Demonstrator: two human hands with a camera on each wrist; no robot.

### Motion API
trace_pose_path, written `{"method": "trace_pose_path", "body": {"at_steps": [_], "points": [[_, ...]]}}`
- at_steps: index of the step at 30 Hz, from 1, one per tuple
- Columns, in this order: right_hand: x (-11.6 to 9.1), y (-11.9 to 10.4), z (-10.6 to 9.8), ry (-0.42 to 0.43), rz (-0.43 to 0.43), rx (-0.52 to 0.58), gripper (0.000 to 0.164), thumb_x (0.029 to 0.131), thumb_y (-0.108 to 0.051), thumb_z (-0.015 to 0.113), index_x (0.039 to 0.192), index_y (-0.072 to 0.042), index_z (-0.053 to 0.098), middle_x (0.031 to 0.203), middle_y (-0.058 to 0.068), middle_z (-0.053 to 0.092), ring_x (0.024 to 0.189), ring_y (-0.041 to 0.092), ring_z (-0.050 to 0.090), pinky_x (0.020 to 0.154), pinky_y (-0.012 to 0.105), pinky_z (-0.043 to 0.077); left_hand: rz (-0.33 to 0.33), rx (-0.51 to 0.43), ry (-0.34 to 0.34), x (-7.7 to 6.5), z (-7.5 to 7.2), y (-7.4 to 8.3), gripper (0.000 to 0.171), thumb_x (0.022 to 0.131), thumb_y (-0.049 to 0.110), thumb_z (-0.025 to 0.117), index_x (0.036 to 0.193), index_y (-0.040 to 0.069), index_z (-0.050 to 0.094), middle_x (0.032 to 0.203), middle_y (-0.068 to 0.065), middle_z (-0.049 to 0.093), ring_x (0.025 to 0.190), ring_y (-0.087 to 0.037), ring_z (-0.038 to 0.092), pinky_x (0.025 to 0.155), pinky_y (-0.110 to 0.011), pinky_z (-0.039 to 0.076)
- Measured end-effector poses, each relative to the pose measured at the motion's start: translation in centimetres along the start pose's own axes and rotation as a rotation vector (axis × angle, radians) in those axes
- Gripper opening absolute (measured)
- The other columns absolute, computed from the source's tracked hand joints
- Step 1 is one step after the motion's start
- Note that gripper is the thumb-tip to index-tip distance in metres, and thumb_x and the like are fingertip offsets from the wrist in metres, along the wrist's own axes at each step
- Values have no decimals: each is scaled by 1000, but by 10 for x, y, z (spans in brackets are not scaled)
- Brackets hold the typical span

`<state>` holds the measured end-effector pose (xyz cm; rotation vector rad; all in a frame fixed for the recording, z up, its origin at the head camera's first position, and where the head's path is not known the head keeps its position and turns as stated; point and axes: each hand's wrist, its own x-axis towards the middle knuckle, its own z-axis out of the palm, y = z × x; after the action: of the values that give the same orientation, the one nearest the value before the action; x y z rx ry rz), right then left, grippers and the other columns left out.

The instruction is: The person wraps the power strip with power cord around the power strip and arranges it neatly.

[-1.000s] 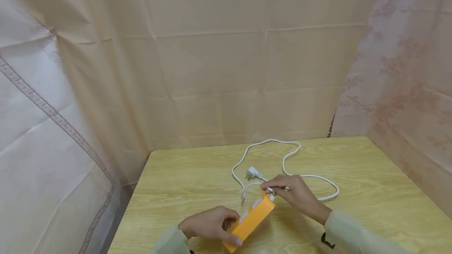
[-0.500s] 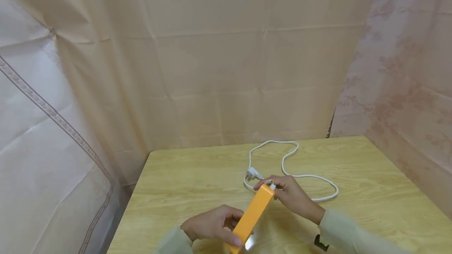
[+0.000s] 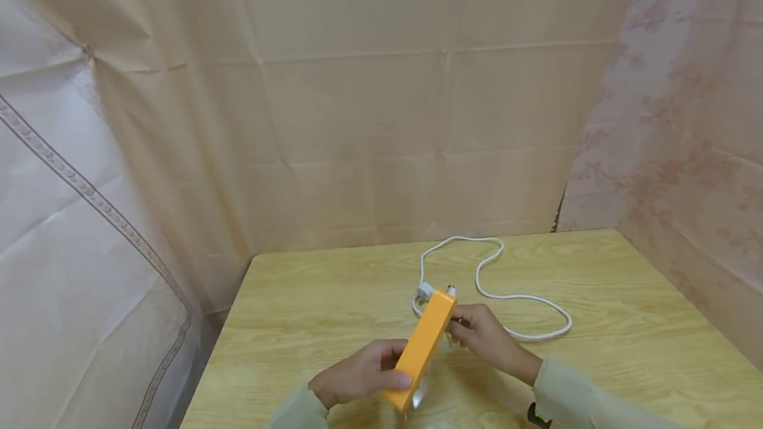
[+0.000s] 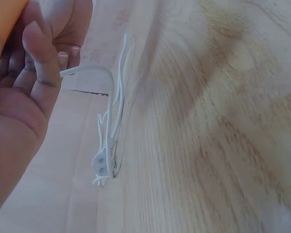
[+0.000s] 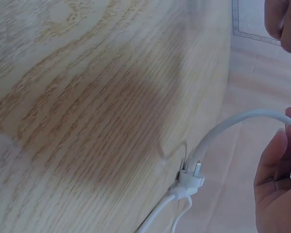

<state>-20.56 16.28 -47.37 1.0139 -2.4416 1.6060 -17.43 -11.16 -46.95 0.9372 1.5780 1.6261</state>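
Bottom centre of head view, I see both hands on the orange power strip, lifted off the table. Left hand fingers curl round its near end w/ thumb on top, prob. to steady it. Right hand fingers pinch the far end by the white cord. Long axis runs lower-left to upper-right, cord end pointing away toward the plug, which lies on the table.
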Motion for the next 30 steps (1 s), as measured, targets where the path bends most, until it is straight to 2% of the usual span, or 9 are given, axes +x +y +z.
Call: {"method": "trace_pose_path", "body": {"at_steps": [6, 11, 14, 19, 25, 30], "points": [[2, 0, 1, -4, 9, -32, 15, 100, -6, 65, 110, -5, 76, 84, 7, 73, 59, 15, 60, 51, 26, 50, -27, 11, 130, 0, -1, 0, 51, 103, 35, 60, 126, -10, 55, 102, 2, 65, 84, -8, 60, 75, -25, 54], [0, 0, 4, 8, 7, -74, 15, 101, -8, 65, 110, -9, 77, 92, -2, 76, 58, 6, 57, 50, 26, 50, -3, 63, 207, 2, -1, -3, 41, 103, 31, 63, 117, -8, 59, 98, 0, 64, 82, -8, 62, 74, -26, 55], [-3, 0, 6, 11, 14, -95, 12, 99, -6, 67, 107, -7, 76, 88, -1, 75, 58, 2, 55, 50, 25, 49, -9, 126, 260, 3, -1, -5, 33, 102, 29, 66, 113, -2, 62, 99, 0, 65, 83, -8, 64, 74, -28, 57], [-6, -1, 7, 3, 73, -100, 9, 96, -3, 69, 104, -1, 74, 82, 4, 72, 59, 1, 56, 52, 25, 51, -49, 241, 362, 2, 0, -8, 26, 97, 29, 73, 111, 8, 66, 100, 0, 65, 81, -8, 61, 71, -27, 57], [-5, -3, 6, 13, 76, -152, 10, 97, -5, 69, 105, -1, 74, 84, 4, 73, 61, 0, 54, 52, 25, 50, -47, 462, 485, 4, 2, -9, 32, 93, 37, 78, 112, 12, 70, 101, 3, 64, 84, -9, 60, 72, -26, 55], [-4, -3, 9, -1, 109, -182, 5, 96, -4, 70, 97, -7, 74, 77, 1, 70, 58, -1, 47, 50, 22, 44, -99, 587, 591, 2, 6, -8, 42, 89, 48, 78, 111, 14, 71, 98, 7, 61, 84, -9, 58, 70, -26, 52]]}}
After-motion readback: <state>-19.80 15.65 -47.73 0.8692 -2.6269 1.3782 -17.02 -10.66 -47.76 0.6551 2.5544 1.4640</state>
